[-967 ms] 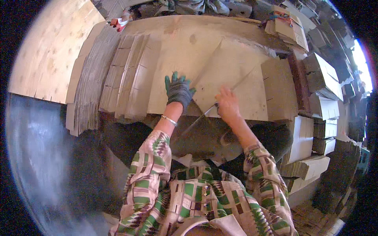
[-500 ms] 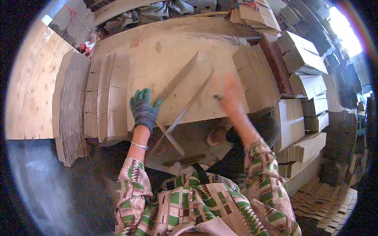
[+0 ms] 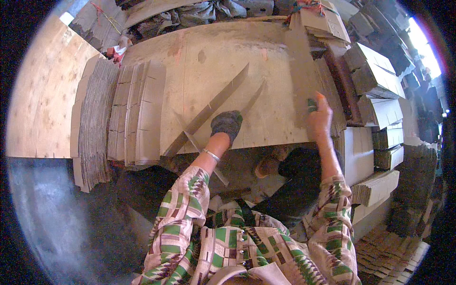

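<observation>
My left hand (image 3: pixel 227 124), in a dark green glove, is closed on a folded cardboard piece (image 3: pixel 216 102) whose flaps stand up on edge across the wooden table (image 3: pixel 213 52). My bare right hand (image 3: pixel 319 116) reaches to the right. Its fingers grip the near edge of the top flat cardboard sheet (image 3: pixel 304 71) of a stack at the table's right side. Something small and green shows at its fingertips. Both patterned sleeves come in from the lower edge.
Fanned stacks of flat cardboard blanks (image 3: pixel 135 111) lie at the table's left, with more sheets on edge (image 3: pixel 92 123) beside them. Folded boxes (image 3: pixel 375 76) are piled at the right, and a plywood board (image 3: pixel 40 99) lies far left. The floor is below.
My left hand shifted right along the folded piece, which now stands more upright. My right hand left the piece and moved right to the sheet stack.
</observation>
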Motion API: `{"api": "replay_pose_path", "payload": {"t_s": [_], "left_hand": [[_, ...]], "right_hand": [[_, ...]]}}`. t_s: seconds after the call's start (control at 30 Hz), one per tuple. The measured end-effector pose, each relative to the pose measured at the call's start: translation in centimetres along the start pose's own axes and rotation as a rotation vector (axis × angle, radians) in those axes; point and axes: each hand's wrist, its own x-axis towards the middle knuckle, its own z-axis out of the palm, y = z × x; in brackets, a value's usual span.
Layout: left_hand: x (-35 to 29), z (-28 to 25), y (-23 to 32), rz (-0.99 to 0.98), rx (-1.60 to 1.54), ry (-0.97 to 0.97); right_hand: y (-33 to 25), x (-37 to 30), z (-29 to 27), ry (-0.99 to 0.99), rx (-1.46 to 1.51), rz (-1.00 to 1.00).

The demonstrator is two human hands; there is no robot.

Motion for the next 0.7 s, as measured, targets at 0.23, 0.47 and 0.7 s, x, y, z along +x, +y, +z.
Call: {"api": "replay_pose_path", "payload": {"t_s": [0.23, 0.47, 0.7], "left_hand": [[-0.6, 0.2, 0.9, 0.016, 0.075, 0.042], [-0.4, 0.1, 1.2, 0.013, -0.036, 0.048], [3.3, -4.4, -2.6, -0.114, 0.069, 0.488]], "right_hand": [[-10.6, -3.5, 4.4, -0.388, 0.116, -0.081], [-9.9, -4.3, 7.9, -0.464, 0.083, -0.145], [-9.4, -4.9, 7.9, -0.411, 0.18, -0.199]]}}
